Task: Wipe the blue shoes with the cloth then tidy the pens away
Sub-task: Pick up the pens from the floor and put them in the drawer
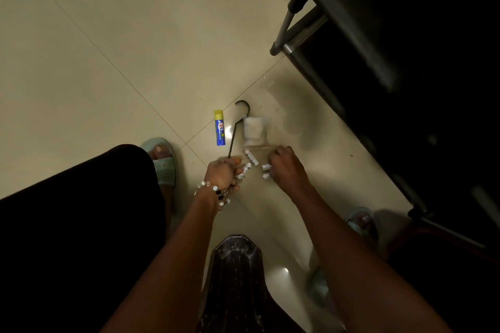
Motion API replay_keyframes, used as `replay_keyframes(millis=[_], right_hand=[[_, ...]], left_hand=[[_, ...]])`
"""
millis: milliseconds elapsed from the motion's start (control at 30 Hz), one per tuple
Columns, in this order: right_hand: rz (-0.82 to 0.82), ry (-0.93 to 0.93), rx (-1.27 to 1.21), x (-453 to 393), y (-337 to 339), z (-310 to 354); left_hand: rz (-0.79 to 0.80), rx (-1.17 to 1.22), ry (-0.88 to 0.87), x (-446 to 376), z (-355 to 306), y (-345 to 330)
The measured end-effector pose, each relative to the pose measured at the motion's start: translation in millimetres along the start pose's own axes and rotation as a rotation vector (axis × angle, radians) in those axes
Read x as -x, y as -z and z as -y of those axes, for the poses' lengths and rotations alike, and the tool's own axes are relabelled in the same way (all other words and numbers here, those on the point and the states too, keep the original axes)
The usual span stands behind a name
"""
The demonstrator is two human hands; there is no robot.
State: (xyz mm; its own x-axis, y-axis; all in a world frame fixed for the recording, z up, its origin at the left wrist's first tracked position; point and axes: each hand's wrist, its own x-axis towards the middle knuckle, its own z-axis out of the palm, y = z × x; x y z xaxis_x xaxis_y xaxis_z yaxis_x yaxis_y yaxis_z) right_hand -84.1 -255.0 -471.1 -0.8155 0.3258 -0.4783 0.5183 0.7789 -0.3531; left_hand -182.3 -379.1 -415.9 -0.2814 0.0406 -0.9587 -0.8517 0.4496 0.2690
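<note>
Both hands gather pens on the floor: left hand (222,172) gripping several, right hand (284,163) closing its fingers on two, a loose pen (251,157) between them, pointing eleven o'clock.

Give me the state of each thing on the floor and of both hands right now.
Left hand: closed on pens, over the floor.
Right hand: fingers curled at pens on the floor; grip unclear.
Pens: white, scattered between the hands.
Glue stick: capped, lying flat.
Hanger: lying flat, untouched.
Clear container: on the floor, white contents inside.
</note>
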Motion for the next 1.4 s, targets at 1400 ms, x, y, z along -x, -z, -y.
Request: replay_keyframes(millis=[1400], right_hand=[[0.043, -0.412, -0.506, 50, -15, 2]], left_hand=[[0.131, 0.087, -0.024, 4, 19, 4]])
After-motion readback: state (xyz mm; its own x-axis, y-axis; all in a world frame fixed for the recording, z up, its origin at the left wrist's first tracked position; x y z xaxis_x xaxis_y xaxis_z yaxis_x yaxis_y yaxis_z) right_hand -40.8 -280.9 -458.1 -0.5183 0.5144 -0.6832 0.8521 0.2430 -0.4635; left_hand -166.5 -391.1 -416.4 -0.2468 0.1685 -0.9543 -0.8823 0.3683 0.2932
